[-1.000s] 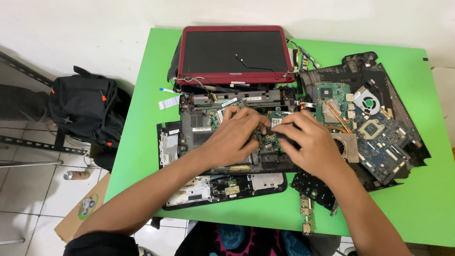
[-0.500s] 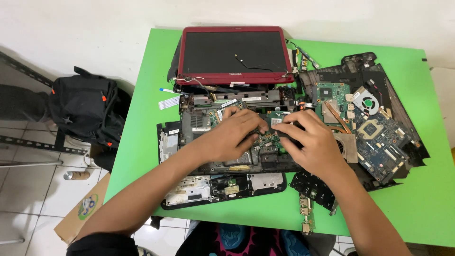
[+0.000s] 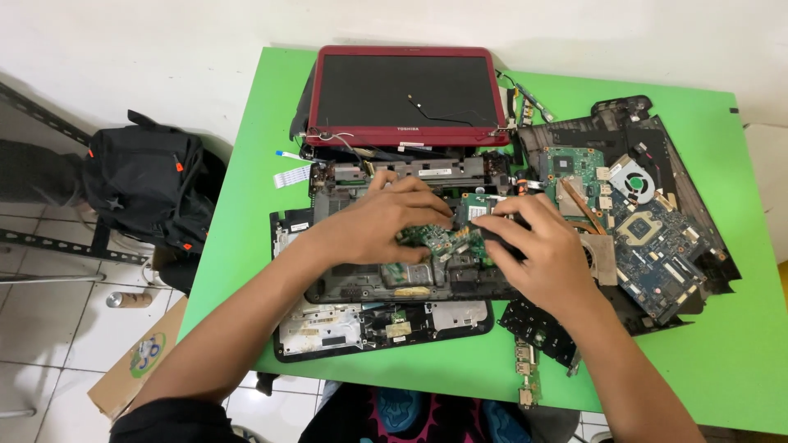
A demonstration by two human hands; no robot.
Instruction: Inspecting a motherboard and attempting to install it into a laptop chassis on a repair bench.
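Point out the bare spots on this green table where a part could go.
Free: the table's right front corner beyond the blue motherboard, and the left strip beside the ribbon cable. Crowded: the middle, where both hands work on the laptop base.

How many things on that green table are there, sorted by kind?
Red-framed laptop screen: 1
Opened laptop bases: 2
Circuit boards: 2
Cooling fan: 1
White ribbon cable: 1
Hands: 2
Total: 9
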